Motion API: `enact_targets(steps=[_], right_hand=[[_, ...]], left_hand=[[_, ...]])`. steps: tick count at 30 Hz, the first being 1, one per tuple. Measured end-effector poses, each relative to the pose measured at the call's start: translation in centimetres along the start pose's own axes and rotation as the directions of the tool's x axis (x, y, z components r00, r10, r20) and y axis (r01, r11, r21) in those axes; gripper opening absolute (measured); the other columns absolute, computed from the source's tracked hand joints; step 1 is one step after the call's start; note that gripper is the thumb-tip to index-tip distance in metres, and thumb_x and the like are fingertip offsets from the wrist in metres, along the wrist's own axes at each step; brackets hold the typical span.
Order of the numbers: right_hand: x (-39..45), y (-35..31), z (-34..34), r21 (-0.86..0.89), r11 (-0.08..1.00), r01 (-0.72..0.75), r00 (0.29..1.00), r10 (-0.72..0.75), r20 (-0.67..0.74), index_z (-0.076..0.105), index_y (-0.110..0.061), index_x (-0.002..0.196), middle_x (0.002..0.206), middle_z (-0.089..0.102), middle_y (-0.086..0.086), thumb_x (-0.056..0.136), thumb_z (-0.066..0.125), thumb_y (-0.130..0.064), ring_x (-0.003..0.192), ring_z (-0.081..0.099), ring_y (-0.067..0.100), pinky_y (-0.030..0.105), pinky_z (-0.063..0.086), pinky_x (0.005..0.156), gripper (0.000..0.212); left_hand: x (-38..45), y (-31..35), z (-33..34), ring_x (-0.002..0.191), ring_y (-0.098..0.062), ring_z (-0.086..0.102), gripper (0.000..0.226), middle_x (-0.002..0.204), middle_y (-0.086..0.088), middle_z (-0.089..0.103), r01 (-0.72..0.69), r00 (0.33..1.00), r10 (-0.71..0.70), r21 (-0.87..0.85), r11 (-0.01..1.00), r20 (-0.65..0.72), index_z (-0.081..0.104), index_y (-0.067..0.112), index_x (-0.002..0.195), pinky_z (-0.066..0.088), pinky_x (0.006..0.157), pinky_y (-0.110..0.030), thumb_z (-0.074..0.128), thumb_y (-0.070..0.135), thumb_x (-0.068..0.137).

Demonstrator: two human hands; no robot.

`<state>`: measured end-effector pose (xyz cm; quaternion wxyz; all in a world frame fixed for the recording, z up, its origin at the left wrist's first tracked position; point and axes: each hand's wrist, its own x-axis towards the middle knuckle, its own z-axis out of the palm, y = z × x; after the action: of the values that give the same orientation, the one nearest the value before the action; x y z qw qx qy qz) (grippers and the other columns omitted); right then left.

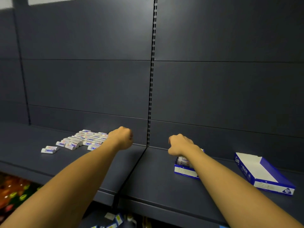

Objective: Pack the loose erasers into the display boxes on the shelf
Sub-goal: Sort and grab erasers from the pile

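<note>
The person stands between picks, I'd say: both arms are stretched out over the shelf, and the packing looks barely begun. The left hand hovers above the shelf near its back edge, fingers curled into a fist; from here I cannot tell whether an eraser is tucked inside it. The right hand is also curled, knuckles up, just above the back end of the near display box, and its forearm hides most of that box, so whether it holds anything is likewise unclear.

The loose erasers lie in a rough heap on the left section of the shelf, close to the back panel, just left of the left hand and partly hidden behind its wrist. Two strays sit apart, nearer the shelf's left end. The near display box already shows a few erasers at its front. The second display box, toward the shelf's right end, lies open and seems empty, well apart from either hand.

The next move probably calls for the left hand to swing back over the heap and take a few erasers, then carry them across the shelf joint to the near box, laying them flat in line with those already inside.
</note>
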<state>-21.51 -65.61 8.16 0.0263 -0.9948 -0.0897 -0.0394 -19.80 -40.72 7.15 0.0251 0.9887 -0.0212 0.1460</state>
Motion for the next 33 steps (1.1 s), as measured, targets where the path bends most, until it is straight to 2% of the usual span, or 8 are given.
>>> enact_targets(steps=[4,8,11,13,16,20,25,33], right_hand=[[-0.4,-2.7,0.1,-0.013,0.999,-0.037,0.999,0.038,0.017,0.061,-0.014,0.122,0.119,0.06,0.008,0.086,0.054,-0.015,0.097,0.059,0.027,0.035,0.048,0.076,0.037],[-1.0,-6.4,-0.1,-0.034,0.997,-0.071,0.997,0.072,0.007,0.06,-0.012,0.108,0.105,0.056,0.006,0.086,0.053,-0.014,0.09,0.056,0.027,0.034,0.045,0.072,0.023],[-1.3,-9.9,-0.3,-0.029,0.996,-0.083,0.997,0.083,-0.004,0.057,-0.013,0.103,0.103,0.053,0.005,0.087,0.052,-0.015,0.09,0.055,0.028,0.034,0.044,0.073,0.017],[-1.4,-12.4,-0.3,-0.017,0.996,-0.083,0.997,0.083,-0.007,0.057,-0.012,0.105,0.103,0.055,0.006,0.088,0.053,-0.015,0.088,0.056,0.027,0.033,0.044,0.07,0.018],[-1.5,-16.0,0.0,0.013,0.996,-0.091,0.996,0.091,-0.008,0.062,-0.013,0.115,0.112,0.061,0.008,0.087,0.053,-0.013,0.095,0.062,0.026,0.031,0.045,0.068,0.029],[-1.5,-20.0,0.6,0.022,0.996,-0.09,0.996,0.09,-0.025,0.063,-0.017,0.12,0.116,0.062,0.006,0.087,0.053,-0.012,0.098,0.063,0.025,0.032,0.047,0.07,0.035],[-1.2,-22.6,0.6,0.001,0.994,-0.111,0.993,0.111,-0.025,0.065,-0.018,0.115,0.111,0.064,0.004,0.086,0.054,-0.013,0.086,0.059,0.023,0.031,0.048,0.07,0.032],[1.2,-25.0,1.4,0.009,0.992,-0.129,0.991,0.129,-0.041,0.067,-0.017,0.11,0.109,0.065,0.004,0.084,0.054,-0.011,0.095,0.065,0.025,0.033,0.05,0.071,0.03]], left_hand=[[-0.9,-3.8,-0.5,0.095,-0.028,0.064,0.026,0.115,-0.005,0.065,0.005,1.0,-0.005,0.002,1.0,0.009,0.069,0.02,0.112,0.055,0.081,-0.037,0.053,0.03,0.094],[-1.8,-7.6,-1.2,0.084,-0.028,0.062,0.024,0.11,-0.007,0.065,0.009,0.999,-0.008,-0.006,1.0,0.035,0.071,0.019,0.108,0.052,0.074,-0.035,0.053,0.027,0.093],[-2.5,-10.7,-1.5,0.096,-0.031,0.066,0.028,0.115,-0.008,0.068,0.003,0.999,-0.002,-0.023,1.0,0.041,0.071,0.021,0.112,0.054,0.08,-0.036,0.055,0.029,0.091],[-2.8,-13.0,-1.8,0.106,-0.033,0.065,0.033,0.121,-0.008,0.067,-0.006,0.999,0.008,-0.036,0.999,0.048,0.07,0.021,0.118,0.055,0.089,-0.039,0.054,0.027,0.09],[-3.5,-16.0,-2.4,0.112,-0.031,0.063,0.038,0.127,-0.006,0.065,-0.014,0.998,0.017,-0.06,0.998,0.052,0.068,0.024,0.125,0.054,0.091,-0.037,0.054,0.022,0.09],[-4.1,-19.8,-2.5,0.108,-0.028,0.064,0.037,0.128,-0.004,0.064,-0.031,0.998,0.035,-0.083,0.996,0.055,0.068,0.027,0.124,0.056,0.092,-0.04,0.054,0.023,0.09],[-4.6,-22.9,-2.0,0.099,-0.026,0.066,0.033,0.121,-0.005,0.068,-0.045,0.997,0.051,-0.096,0.994,0.063,0.069,0.02,0.124,0.058,0.089,-0.042,0.056,0.018,0.093],[-3.4,-27.0,-0.4,0.1,-0.024,0.066,0.033,0.121,-0.004,0.068,-0.061,0.996,0.069,-0.15,0.987,0.051,0.068,0.02,0.124,0.059,0.089,-0.04,0.057,0.017,0.093]])
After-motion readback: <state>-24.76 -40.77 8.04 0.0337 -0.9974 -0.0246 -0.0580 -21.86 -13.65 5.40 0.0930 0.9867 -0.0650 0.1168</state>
